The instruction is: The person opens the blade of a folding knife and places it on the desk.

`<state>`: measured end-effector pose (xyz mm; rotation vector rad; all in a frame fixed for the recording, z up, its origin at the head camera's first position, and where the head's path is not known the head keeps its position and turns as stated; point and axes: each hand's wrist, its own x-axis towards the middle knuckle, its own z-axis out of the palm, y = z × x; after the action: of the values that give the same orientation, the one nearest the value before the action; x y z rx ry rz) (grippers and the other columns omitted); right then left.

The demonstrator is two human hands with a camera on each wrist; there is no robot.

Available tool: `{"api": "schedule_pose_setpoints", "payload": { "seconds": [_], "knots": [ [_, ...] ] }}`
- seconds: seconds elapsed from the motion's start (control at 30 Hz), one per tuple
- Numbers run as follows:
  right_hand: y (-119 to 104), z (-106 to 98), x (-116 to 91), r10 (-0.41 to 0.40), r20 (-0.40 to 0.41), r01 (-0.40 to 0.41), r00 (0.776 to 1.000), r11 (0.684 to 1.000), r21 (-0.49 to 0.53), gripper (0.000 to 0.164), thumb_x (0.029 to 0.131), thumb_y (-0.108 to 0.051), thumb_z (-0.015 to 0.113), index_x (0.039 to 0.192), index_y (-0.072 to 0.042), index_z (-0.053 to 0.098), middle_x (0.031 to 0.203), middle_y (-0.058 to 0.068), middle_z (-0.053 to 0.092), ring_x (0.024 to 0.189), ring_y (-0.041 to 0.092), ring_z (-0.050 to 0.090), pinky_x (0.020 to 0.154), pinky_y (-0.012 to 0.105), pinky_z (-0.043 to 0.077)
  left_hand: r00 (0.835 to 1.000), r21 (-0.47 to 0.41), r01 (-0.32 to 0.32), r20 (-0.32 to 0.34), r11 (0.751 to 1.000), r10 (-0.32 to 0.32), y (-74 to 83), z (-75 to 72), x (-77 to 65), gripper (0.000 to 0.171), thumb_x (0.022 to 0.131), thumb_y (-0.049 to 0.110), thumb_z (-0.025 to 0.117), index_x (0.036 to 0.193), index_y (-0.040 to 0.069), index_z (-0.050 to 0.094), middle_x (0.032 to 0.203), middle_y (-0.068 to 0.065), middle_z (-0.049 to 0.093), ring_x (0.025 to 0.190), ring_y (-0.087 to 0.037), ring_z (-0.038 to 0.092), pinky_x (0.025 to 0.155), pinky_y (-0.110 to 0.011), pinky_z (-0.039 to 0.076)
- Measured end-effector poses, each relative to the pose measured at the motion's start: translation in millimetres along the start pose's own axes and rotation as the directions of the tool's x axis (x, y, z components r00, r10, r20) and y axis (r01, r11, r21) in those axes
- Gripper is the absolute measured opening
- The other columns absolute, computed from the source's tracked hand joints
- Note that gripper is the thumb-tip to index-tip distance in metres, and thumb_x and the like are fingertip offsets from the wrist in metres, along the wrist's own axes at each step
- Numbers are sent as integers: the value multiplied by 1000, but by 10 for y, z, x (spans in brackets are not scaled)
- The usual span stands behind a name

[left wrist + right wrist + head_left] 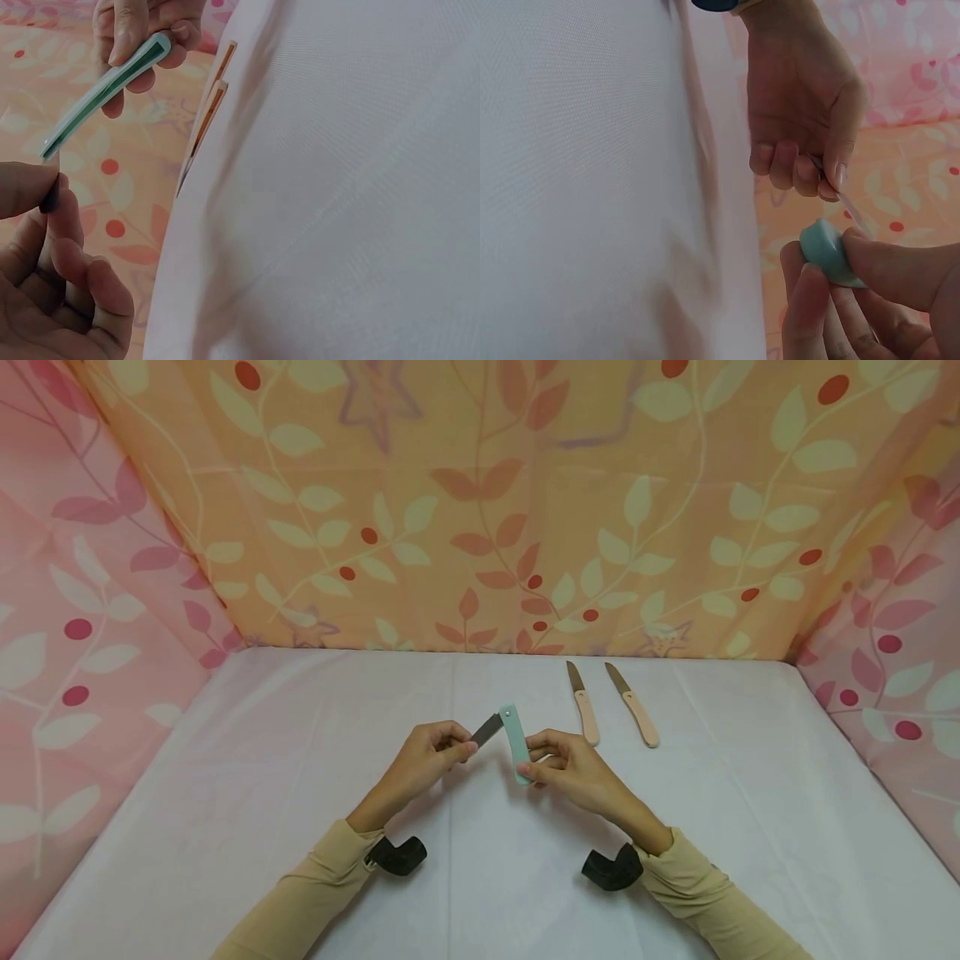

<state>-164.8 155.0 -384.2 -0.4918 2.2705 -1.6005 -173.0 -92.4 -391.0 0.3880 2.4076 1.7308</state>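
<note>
Above the white table, a folding knife with a mint-green handle (514, 739) is held between both hands, its dark blade (487, 729) angled out from the handle. My left hand (433, 755) pinches the blade near its tip between thumb and fingers. The lower end of the handle is gripped by my right hand (572, 768). In the left wrist view, the slot along the green handle (112, 94) faces the camera. The right wrist view shows the rounded handle end (826, 253) between thumb and fingers.
Two knives with pale wooden handles, one nearer (587, 714) and one further right (640, 718), lie at the back of the white-covered table (300, 702). A patterned orange cloth (480, 510) stands behind, with pink cloth (97, 693) on the sides.
</note>
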Motion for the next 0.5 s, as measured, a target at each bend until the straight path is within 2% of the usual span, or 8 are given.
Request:
{"api": "schedule_pose_setpoints", "payload": {
  "seconds": [0.3, 0.5],
  "knots": [
    [4, -14, 5, 8, 8, -8, 1000, 1000, -7, 37, 92, -14, 70, 122, 6, 60, 103, 19, 69, 84, 29, 72, 75, 34, 59, 998, -30, -16, -62, 999, 15, -16, -7, 13, 14, 93, 11, 66, 96, -3, 69, 73, 2, 56, 66, -11, 49, 60, -21, 40],
    [2, -8, 3, 10, 27, -10, 1000, 1000, 6, 36, 92, -12, 70, 121, 7, 60, 101, 18, 69, 83, 28, 72, 74, 34, 59, 994, -36, -27, -108, 999, 23, -30, -15, 18, 14, 94, 12, 65, 94, -2, 68, 74, -3, 57, 66, -9, 48, 60, -22, 40]
  ]
}}
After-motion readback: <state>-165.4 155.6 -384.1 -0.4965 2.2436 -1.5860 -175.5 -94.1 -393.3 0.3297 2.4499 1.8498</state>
